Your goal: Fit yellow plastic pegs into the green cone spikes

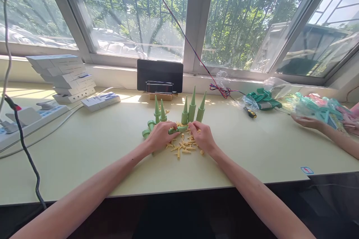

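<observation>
My left hand point(162, 134) is closed around a green pointed plastic spike point(174, 130), which lies sideways with its tip toward the right. At that tip, my right hand point(202, 136) has its fingers pinched together; what is between them is too small to make out. Below and between both hands, many small yellow plastic pegs point(183, 145) lie scattered on the table. Several green spikes point(192, 108) stand point-up just behind my right hand. Two more upright spikes point(157, 112) are behind my left hand, with green capped pieces point(146, 133) lying beside it.
A dark tablet point(159, 74) leans at the window, a phone before it. White boxes point(70, 78) and a power strip point(42, 121) are at left. Right hold a yellow-black tool point(250, 112), green bags point(263, 99) and another person's hand point(307, 121) at plastic packets point(316, 106).
</observation>
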### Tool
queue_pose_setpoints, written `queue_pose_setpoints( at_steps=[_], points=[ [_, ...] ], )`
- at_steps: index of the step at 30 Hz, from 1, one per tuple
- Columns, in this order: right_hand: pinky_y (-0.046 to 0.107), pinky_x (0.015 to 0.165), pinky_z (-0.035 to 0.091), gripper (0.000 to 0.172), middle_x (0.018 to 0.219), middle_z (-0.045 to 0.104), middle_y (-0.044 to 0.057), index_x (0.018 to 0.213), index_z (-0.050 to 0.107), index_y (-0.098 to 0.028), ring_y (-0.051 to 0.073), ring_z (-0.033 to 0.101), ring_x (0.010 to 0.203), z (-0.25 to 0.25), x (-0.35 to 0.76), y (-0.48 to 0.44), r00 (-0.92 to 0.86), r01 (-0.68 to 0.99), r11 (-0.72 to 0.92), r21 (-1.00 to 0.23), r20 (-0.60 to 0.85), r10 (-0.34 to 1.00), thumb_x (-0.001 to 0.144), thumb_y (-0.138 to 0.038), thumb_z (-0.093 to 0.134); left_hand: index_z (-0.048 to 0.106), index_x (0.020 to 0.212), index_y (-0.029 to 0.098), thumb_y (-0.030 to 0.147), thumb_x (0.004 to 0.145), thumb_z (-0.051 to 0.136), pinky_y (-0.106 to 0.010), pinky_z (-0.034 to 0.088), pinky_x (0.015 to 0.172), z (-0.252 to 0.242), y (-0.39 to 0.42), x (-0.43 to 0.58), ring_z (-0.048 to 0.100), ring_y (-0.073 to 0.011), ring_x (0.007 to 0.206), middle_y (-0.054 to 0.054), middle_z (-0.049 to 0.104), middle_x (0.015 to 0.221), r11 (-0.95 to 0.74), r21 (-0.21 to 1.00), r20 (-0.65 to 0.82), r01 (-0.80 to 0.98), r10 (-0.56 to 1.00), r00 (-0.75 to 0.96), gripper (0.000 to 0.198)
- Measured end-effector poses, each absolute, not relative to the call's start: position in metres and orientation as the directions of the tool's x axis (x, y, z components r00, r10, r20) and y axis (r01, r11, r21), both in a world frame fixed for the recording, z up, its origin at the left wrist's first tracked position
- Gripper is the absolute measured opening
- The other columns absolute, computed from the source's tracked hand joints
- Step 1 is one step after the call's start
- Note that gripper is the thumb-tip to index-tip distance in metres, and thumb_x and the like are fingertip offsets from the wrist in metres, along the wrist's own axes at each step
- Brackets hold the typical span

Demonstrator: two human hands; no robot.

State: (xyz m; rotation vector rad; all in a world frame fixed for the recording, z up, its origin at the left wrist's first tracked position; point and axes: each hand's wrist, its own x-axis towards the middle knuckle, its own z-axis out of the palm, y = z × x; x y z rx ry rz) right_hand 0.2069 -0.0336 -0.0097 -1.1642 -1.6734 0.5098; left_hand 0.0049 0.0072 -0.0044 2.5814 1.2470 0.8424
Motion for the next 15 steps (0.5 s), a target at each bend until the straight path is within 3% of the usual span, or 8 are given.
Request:
queue_pose_setpoints(
  at_steps=[8,15],
  points=[
    [0.026,0.059,0.039,0.04,0.061,0.057,-0.001,0.072,0.057,-0.019,0.013,0.05,0.057,-0.0107,0.2081,-0.0319,-0.018,0.464,0.44,-0.769,0.489,0.872,0.098,-0.046,0.042,0.065,0.078,0.021,0.045,0.082,0.067,-0.027,0.036,0.059,-0.0039,0.0071,0.0052,0.061,-0.0178,0.065,-0.001,0.07,0.078,-0.61,0.308,0.432,0.73,0.773,0.464,0.025],
    [0.026,0.058,0.038,0.041,0.061,0.056,-0.001,0.071,0.057,-0.02,0.013,0.048,0.056,-0.0101,0.2077,-0.0327,0.0,0.468,0.429,-0.773,0.485,0.875,0.098,-0.046,0.042,0.069,0.103,0.025,0.05,0.084,0.066,-0.027,0.032,0.056,-0.008,0.0039,0.0093,0.064,-0.0198,0.068,-0.004,0.07,0.086,-0.608,0.218,0.445,0.764,0.758,0.476,0.032]
  ],
)
